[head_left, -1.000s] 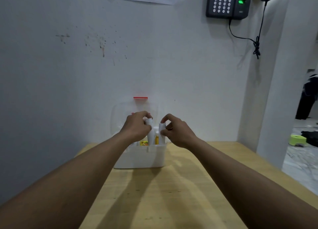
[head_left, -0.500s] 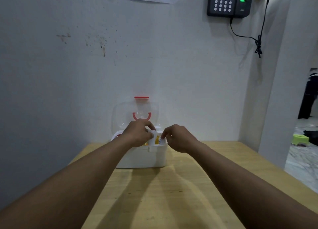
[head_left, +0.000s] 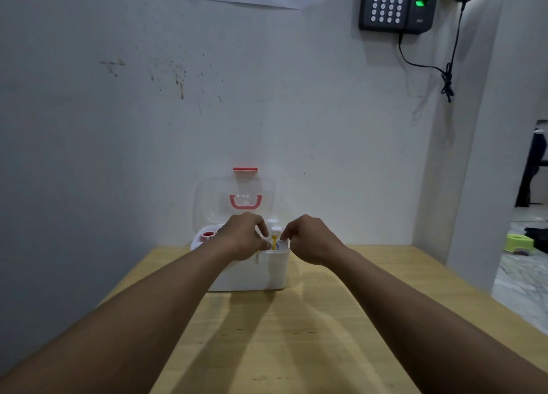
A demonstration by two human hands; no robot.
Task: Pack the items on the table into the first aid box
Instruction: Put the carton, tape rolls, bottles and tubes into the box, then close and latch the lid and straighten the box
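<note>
A white first aid box (head_left: pixel 267 272) stands at the far end of the wooden table, against the wall. Its clear lid (head_left: pixel 237 195) with a red handle is up. Inside I see a yellow bottle with a white cap (head_left: pixel 275 236) and a red-capped item (head_left: pixel 208 234) at the left. My left hand (head_left: pixel 241 236) reaches down into the box; what its fingers hold is hidden. My right hand (head_left: pixel 308 239) pinches a small white packet (head_left: pixel 283 244) at the box's right rim, most of it down inside.
The wooden table (head_left: pixel 281 334) runs from me to the wall. A black keypad device (head_left: pixel 394 5) with a hanging cable is mounted high on the wall. At the right a doorway shows a floor with a green object (head_left: pixel 517 242).
Both hands have come down from above the box into it, carrying the two white items inside. The lid's red handle, hidden before, now shows above my hands.
</note>
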